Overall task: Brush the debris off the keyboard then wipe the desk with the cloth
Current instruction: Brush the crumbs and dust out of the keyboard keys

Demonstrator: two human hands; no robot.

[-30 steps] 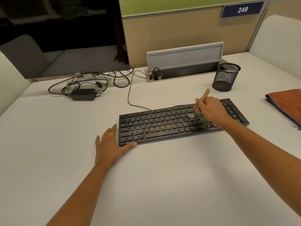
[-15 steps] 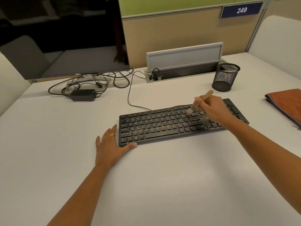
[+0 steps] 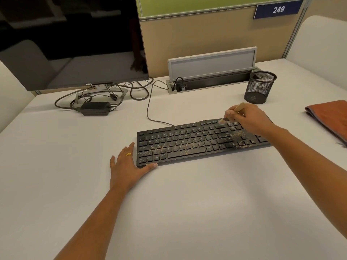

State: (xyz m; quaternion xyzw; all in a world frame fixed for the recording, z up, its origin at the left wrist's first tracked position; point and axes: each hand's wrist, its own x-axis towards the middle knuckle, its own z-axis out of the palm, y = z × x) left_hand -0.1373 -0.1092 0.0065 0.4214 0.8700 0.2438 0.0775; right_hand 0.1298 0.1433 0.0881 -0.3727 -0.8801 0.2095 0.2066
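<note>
Keyboard (image 3: 187, 143) flat on the white desk (image 3: 187, 203), black, long side toward the person. Tiny brown debris (image 3: 236, 136) sprinkled over the keys, thickest near the right end of the keyboard, with a thinner patch on the lower left keys.

Right hand (image 3: 249, 119) over the right end of the keyboard, fingers curled tight round a small wooden brush (image 3: 240, 106). Held like a pencil, handle tipped up and away, bristles down by the top row of keys. Good for flicking crumbs out from between keys. Blurred a bit, so exact key under the bristles hard to tell.

Left hand (image 3: 127, 166) flat on the desk at the left front corner of the keyboard, fingers straight and spread, holding nothing. Thumb tip along the front edge, rest of the hand just beside the left edge. Likely placed so to stop the keyboard from sliding against the push of the brush. Gold ring (image 3: 128, 154) on one finger.

Orange cloth (image 3: 330, 117) folded on the desk, well to the right of the keyboard, not touched yet. Probably parked there for the wiping part, out of the way of flying crumbs.

Black mesh pen cup (image 3: 260, 87) just behind the right end of the keyboard. Thin cable (image 3: 150, 106) running off from the back of the keyboard. Dark monitor (image 3: 71, 44) and black power brick (image 3: 94, 108) well behind the left end of the keyboard.

Judged from the crumbs on the keys: brushing step in hand, lots more to sweep, wiping not started.
</note>
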